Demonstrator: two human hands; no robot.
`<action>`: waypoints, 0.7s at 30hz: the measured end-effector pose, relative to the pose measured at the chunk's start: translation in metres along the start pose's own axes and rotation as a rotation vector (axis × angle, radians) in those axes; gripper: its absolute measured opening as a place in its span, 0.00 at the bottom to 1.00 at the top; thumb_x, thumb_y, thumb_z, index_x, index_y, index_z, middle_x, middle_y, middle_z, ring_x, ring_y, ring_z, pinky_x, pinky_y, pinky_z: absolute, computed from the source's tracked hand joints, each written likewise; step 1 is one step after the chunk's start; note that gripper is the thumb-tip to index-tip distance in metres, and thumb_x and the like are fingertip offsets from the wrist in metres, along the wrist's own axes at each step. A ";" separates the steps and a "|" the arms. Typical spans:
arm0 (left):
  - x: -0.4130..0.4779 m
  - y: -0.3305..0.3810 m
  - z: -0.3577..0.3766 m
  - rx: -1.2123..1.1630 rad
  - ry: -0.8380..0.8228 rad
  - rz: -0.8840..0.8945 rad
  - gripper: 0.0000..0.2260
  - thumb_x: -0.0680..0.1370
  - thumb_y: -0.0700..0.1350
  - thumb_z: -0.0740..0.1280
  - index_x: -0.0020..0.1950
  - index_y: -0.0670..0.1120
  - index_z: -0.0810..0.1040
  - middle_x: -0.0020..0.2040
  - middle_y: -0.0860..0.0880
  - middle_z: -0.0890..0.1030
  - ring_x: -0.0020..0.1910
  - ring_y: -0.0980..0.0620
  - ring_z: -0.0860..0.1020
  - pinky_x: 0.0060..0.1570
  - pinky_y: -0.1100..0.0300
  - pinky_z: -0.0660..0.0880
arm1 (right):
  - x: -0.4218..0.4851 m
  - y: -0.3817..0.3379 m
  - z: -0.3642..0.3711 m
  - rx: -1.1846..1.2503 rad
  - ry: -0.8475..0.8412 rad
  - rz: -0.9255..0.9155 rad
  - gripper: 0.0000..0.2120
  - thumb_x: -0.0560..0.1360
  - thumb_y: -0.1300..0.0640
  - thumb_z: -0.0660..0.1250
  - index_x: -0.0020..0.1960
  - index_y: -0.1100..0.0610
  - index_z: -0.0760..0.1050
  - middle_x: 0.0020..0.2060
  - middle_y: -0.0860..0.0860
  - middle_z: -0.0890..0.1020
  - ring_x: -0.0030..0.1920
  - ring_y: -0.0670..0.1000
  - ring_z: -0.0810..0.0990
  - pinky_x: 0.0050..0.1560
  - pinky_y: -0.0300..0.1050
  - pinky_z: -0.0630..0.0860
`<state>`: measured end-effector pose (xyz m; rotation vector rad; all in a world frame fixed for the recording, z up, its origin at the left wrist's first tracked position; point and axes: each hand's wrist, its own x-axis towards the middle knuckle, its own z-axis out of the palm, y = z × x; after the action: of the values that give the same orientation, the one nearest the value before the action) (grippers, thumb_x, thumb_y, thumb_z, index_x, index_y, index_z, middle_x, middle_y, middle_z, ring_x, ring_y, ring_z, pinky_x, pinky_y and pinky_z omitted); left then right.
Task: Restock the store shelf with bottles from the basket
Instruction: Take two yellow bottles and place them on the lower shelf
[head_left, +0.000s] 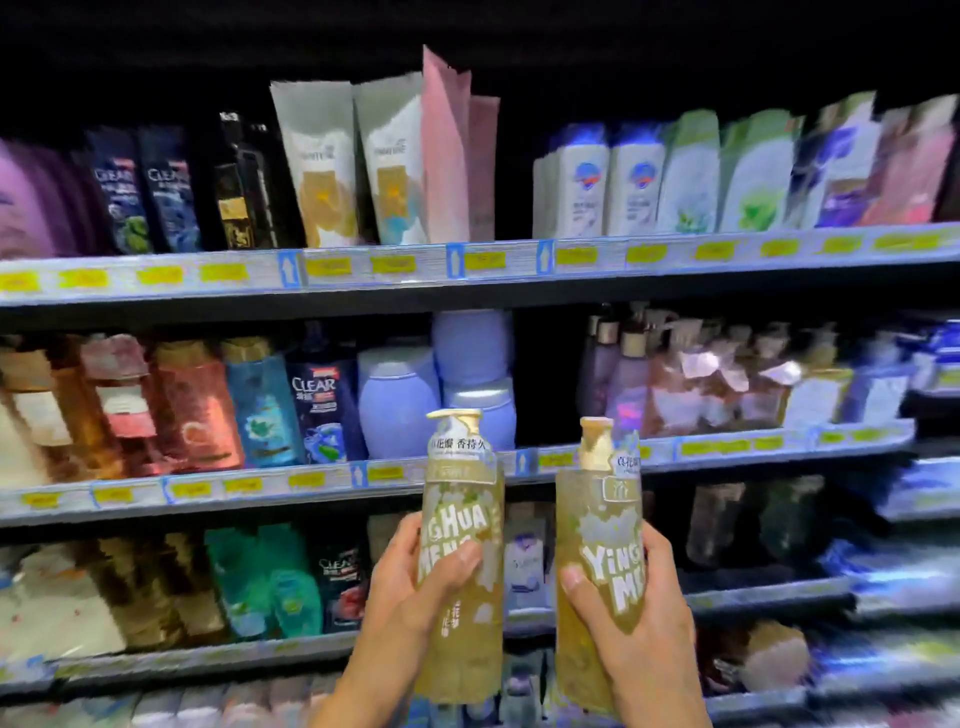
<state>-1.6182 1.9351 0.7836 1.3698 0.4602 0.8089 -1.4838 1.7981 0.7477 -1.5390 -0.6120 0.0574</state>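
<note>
Two tall olive-green pump bottles with white lettering stand upright in front of the store shelf. My left hand (415, 597) grips the left green bottle (462, 613) around its middle. My right hand (634, 618) holds the right green bottle (597, 499) the same way, a little lower. Both bottles are level with the middle shelf edge (727, 447), in front of a dark gap (545, 374) between lilac bottles and a row of pump bottles. The basket is out of view.
The top shelf (467, 260) carries tubes, pouches and white bottles. On the middle shelf stand orange, blue and dark Clear bottles (317, 410), lilac bottles (400, 400) and pump bottles (701, 384). Lower shelves hold teal and dark bottles.
</note>
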 end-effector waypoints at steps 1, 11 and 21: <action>0.013 0.000 0.018 0.033 -0.003 0.008 0.24 0.60 0.58 0.77 0.52 0.49 0.83 0.43 0.44 0.84 0.38 0.47 0.81 0.40 0.50 0.79 | 0.015 0.005 -0.012 0.000 0.006 0.000 0.34 0.61 0.36 0.74 0.64 0.41 0.68 0.47 0.28 0.80 0.46 0.33 0.80 0.47 0.38 0.73; 0.133 0.025 0.139 0.179 0.044 -0.093 0.14 0.75 0.52 0.74 0.50 0.41 0.82 0.37 0.47 0.84 0.32 0.52 0.82 0.32 0.60 0.77 | 0.102 0.046 -0.079 0.016 -0.027 0.022 0.35 0.58 0.34 0.72 0.63 0.41 0.70 0.48 0.28 0.81 0.47 0.32 0.80 0.49 0.37 0.73; 0.226 0.008 0.174 0.391 0.319 -0.049 0.14 0.75 0.51 0.69 0.37 0.44 0.70 0.37 0.50 0.70 0.36 0.48 0.68 0.38 0.55 0.67 | 0.115 0.050 -0.089 0.079 -0.081 0.012 0.35 0.59 0.34 0.70 0.64 0.40 0.69 0.49 0.32 0.82 0.48 0.36 0.81 0.44 0.29 0.74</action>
<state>-1.3473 1.9838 0.8578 1.5843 0.9359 0.9337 -1.3332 1.7673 0.7471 -1.4690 -0.6569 0.1521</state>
